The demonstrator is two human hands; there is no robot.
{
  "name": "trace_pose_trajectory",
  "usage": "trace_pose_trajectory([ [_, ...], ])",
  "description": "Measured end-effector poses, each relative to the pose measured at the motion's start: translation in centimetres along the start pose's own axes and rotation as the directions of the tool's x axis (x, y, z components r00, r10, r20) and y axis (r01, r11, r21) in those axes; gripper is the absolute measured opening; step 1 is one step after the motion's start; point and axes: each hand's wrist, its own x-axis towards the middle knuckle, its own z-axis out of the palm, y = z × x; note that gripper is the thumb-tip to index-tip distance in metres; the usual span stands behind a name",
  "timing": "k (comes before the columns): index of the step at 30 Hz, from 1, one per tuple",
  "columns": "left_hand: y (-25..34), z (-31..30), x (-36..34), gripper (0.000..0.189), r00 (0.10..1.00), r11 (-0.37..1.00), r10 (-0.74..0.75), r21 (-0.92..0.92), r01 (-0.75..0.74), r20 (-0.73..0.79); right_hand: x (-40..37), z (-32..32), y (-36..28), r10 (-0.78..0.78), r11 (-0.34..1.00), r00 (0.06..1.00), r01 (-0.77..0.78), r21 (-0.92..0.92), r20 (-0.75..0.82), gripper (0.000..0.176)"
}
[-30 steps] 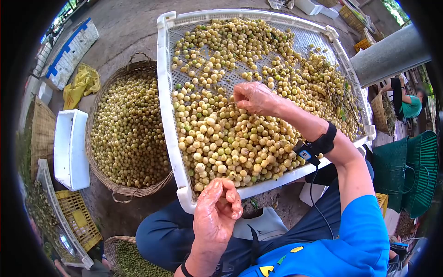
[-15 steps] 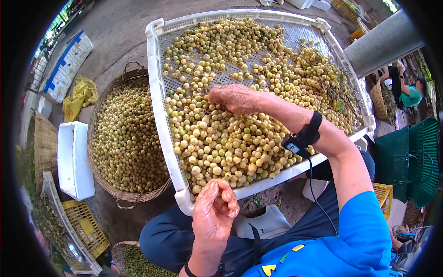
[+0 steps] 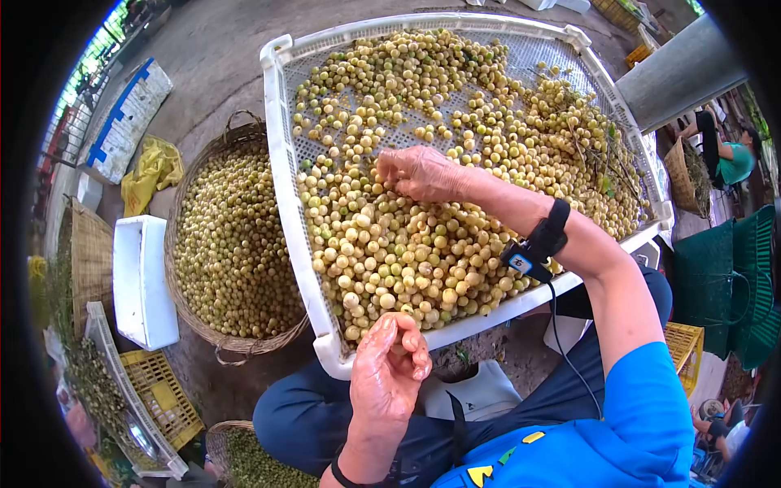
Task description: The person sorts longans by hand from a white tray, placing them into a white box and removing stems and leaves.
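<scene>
A white mesh tray point(image 3: 287, 183) holds a wide spread of small yellow-green round fruits point(image 3: 390, 252). My right hand point(image 3: 423, 173) is over the left-middle part of the tray, its curled fingertips down among the fruits; what they hold, if anything, is hidden. Below the tray's front left corner, my left hand point(image 3: 386, 370) is raised palm up with fingers curled in towards the thumb. Whether something lies inside those fingers cannot be made out. Twigs and leaves point(image 3: 606, 167) lie on the fruits at the tray's right side.
Left of the tray stands a round wicker basket point(image 3: 175, 268) full of fruits, beside a white foam box point(image 3: 146, 281). Yellow crates point(image 3: 163, 390) sit at lower left. A grey pole point(image 3: 682, 75) rises at right, near green baskets point(image 3: 708, 281) and a seated person point(image 3: 736, 163).
The view has shifted slightly, so the tray and baskets appear a little further right. My right hand's fingers remain among the fruits, and my left hand keeps nearly the same curled pose.
</scene>
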Motion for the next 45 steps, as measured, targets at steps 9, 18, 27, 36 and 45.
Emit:
trace_pose_trajectory([
  [9,0.0,0.0,-0.3,0.018,1.0,1.0,0.004,0.003,-0.004,0.017,-2.2,-3.3,-0.1,0.216,0.432,0.963,-0.24,0.869,0.159,0.02],
  [18,-0.4,-0.6,-0.1,0.018,1.0,1.0,0.019,0.004,-0.019,0.018,-5.0,-3.0,-1.7,0.176,0.173,0.97,-0.197,0.965,0.166,0.023],
  [27,-0.7,-1.4,2.2,0.019,0.958,0.946,0.286,0.148,-0.288,0.03,-9.5,-0.4,-9.1,0.193,0.25,0.935,-0.341,0.906,0.298,0.018],
  [36,-2.8,-1.4,3.1,0.015,0.926,0.878,0.353,0.295,-0.377,0.132,-13.7,3.0,-13.2,0.187,0.639,0.982,-0.09,0.764,-0.04,0.025],
  [45,-1.8,-0.9,1.5,0.019,0.954,0.949,0.278,0.123,-0.291,0.11,-16.9,2.0,-12.7,0.231,0.164,0.945,-0.272,0.948,0.231,0.015],
])
